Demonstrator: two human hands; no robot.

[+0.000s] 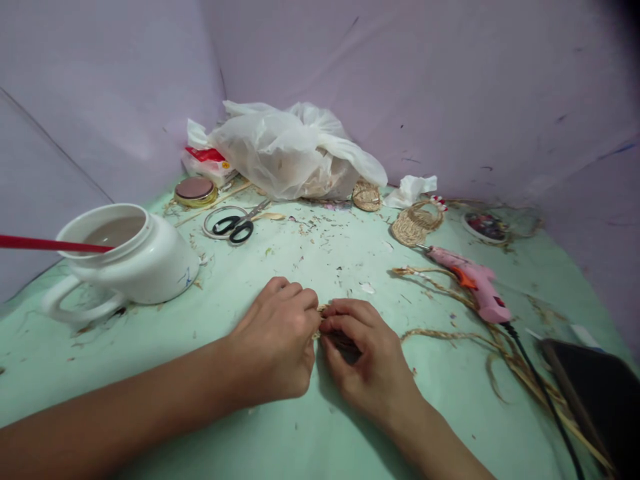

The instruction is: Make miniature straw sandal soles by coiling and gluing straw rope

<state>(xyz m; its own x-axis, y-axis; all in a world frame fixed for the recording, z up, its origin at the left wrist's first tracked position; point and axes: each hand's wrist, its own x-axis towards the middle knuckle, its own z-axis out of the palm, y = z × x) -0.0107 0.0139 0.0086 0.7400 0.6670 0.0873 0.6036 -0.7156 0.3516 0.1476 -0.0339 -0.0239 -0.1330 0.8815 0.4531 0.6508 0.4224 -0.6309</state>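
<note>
Straw piece [323,309], mostly hidden from me, sits between two hands over the green table [283,250], where room ahead ends at a plastic bag [287,150], leftward at a white pot [163,263]. Left hand [283,340] curls clamped on it; right hand [376,357] pinches its edge.

At six o'clock from my view's centre I see a straw-coloured piece [323,309], seemingly woven, pinched and mostly covered, only ridged bits showing
</note>
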